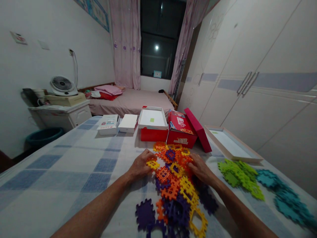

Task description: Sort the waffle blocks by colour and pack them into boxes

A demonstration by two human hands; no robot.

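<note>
"What sort of place?"
"A home bedroom. Beyond the left hand [141, 164] lie a bed [142, 99] and pink curtains [126, 43]; beyond and right of the right hand [200, 168], a wardrobe [237, 62]."

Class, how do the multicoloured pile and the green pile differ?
The multicoloured pile has orange, yellow and purple; the green pile only green. The multicoloured pile is larger than the green pile. The left hand and right hand touch the multicoloured pile, not the green pile. Both piles have notched pieces.
</note>
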